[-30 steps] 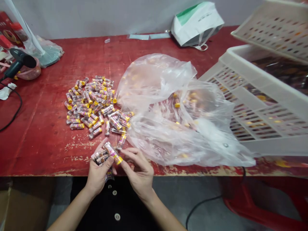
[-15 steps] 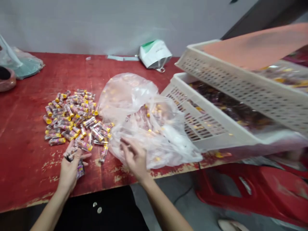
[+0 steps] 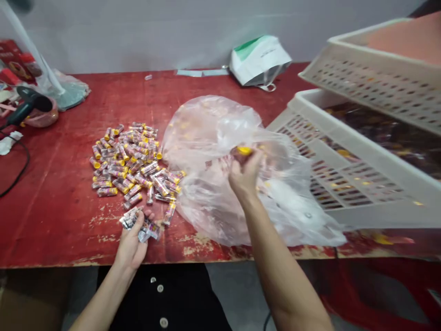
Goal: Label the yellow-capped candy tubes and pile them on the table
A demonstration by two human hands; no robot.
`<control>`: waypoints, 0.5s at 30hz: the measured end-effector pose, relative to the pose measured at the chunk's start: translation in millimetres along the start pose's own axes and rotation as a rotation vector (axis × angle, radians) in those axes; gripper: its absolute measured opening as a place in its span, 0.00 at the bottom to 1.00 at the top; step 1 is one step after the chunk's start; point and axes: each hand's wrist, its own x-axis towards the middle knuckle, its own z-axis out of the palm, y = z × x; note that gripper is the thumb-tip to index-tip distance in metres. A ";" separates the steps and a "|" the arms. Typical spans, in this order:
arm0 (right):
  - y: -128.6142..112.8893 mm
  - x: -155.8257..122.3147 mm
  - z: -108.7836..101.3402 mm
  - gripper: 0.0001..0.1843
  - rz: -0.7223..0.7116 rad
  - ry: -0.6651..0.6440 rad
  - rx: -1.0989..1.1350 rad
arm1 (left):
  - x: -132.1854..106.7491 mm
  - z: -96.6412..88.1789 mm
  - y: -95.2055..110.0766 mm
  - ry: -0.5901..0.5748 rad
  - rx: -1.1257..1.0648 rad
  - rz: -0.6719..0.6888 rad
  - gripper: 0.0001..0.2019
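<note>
Yellow-capped tubes in printed wrappers are heaped on the red wooden surface, lying at all angles, with the nearest ones close to the clear plastic bag. A single tube, its yellow cap showing, is gripped in the closed right hand, which is raised over the middle of the bag; whether the tube lies inside the bag or behind its film cannot be told. A small bundle of tubes is held in the left hand, closed loosely around it at the near edge of the heap, with wrappers fanning out past the fingers. More yellow caps are seen through the film of the bag. For handling of this kind, a grip on the body of a tube is judged safer than one on the cap alone, and the bundle is best kept squared so that no tube slips free. Beyond the bag, a white plastic crate stands tilted at the right with dark contents, and an upper white crate sits askew above it. A white-and-green paper bag lies at the back, and a black hair dryer rests at the far left, beside a black cable.
</note>
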 end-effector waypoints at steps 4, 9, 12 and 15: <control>-26.5 -98.6 28.5 0.12 0.031 -0.180 0.119 | 2.0 0.7 -7.4 0.000 -0.064 0.054 0.10; -45.0 -160.9 86.3 0.12 0.290 -0.359 0.446 | -5.4 -6.5 -14.8 -0.013 -0.013 0.206 0.17; -46.4 -158.4 90.8 0.12 0.348 -0.386 0.493 | -10.3 -12.8 -12.3 -0.037 0.057 0.217 0.18; -47.6 -152.8 84.9 0.07 0.249 -0.406 0.429 | -12.0 -14.0 -11.4 -0.025 0.084 0.246 0.17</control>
